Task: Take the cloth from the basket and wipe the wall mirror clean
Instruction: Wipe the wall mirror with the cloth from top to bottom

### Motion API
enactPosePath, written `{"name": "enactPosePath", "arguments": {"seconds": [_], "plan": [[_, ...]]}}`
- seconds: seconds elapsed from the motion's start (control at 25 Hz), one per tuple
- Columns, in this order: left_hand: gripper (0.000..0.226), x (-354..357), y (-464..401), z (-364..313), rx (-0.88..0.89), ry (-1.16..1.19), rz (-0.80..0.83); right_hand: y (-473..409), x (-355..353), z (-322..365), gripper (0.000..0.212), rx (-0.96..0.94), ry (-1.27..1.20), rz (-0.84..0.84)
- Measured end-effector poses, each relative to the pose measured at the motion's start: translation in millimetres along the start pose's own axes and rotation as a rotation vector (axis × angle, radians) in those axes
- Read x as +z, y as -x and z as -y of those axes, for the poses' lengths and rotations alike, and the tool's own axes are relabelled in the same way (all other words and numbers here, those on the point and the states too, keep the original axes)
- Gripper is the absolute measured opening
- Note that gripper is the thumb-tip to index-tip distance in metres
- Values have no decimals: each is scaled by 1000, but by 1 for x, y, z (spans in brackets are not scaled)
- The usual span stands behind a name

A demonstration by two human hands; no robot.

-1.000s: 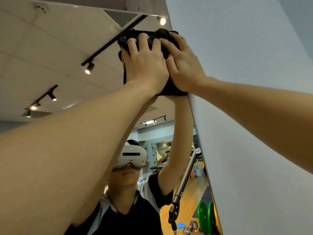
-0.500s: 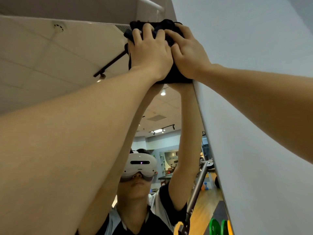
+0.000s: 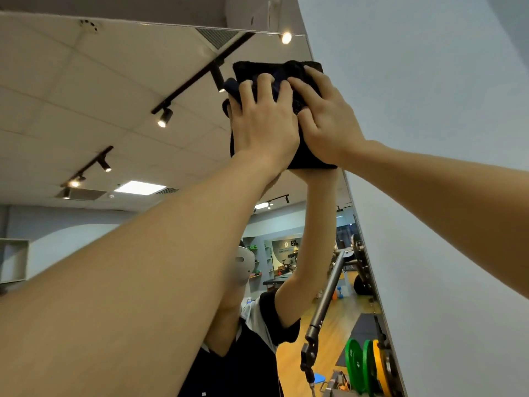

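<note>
**Mirror's top right corner: cloth drawn down from the upper edge**

Gym reflections fill the wall mirror [image 3: 120,116], and against its glass, near the right border where it meets the pale grey wall [image 3: 429,110], both hands work side by side. Nearest the camera, two bare forearms reach up and forward. The left hand [image 3: 263,130] lies with fingers spread and fairly straight, palm pressing the dark cloth [image 3: 306,156] flat to the glass; the right hand [image 3: 326,121] lies beside it, touching it, fingers likewise extended over the cloth's right part, pressing rather than gripping. Neither hand curls round the fabric.

What has changed: half a second ago the cloth sat right up at the mirror's top edge, its upper hem at the frame line. Now it lies clearly lower, with a strip of reflected ceiling and a spotlight [image 3: 286,38] showing between the cloth and the top edge. A second ago it was also high, so the pair of hands has gone up to the edge and come back down. I judge this to be a downward wiping stroke along the right margin, meaning the topmost strip in this corner has probably been covered and the wipe is well under way, though far from complete, since most of the glass lies to the left and below.

Farther off, in reflection only, are track lights [image 3: 164,117], a grey pole [image 3: 329,293] and coloured weight plates [image 3: 363,365] low on the right
</note>
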State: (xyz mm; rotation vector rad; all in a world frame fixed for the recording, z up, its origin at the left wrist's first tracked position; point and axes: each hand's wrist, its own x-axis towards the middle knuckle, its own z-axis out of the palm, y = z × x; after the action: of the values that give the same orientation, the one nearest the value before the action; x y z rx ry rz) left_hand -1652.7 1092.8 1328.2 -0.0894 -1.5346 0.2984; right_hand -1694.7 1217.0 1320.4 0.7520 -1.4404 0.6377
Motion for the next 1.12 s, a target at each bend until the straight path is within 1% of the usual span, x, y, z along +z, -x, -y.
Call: {"name": "enactPosePath", "arguments": {"seconds": [0.16,0.32,0.68,0.92,1.12], "plan": [[50,-17,16,45,-18,28,-13,2,16,50,67,-3,-25,32],[48,-43,29,111,-26,30,-34,-8,45,112,67,-21,-36,39],[48,-106,59,275,-34,9,-53,-31,123,265,64,-50,-52,-10],[47,-149,77,388,-48,5,-69,-48,170,375,62,-83,-57,-12],[47,-179,91,467,-65,-10,-79,-59,204,452,65,-109,-49,-8]]}}
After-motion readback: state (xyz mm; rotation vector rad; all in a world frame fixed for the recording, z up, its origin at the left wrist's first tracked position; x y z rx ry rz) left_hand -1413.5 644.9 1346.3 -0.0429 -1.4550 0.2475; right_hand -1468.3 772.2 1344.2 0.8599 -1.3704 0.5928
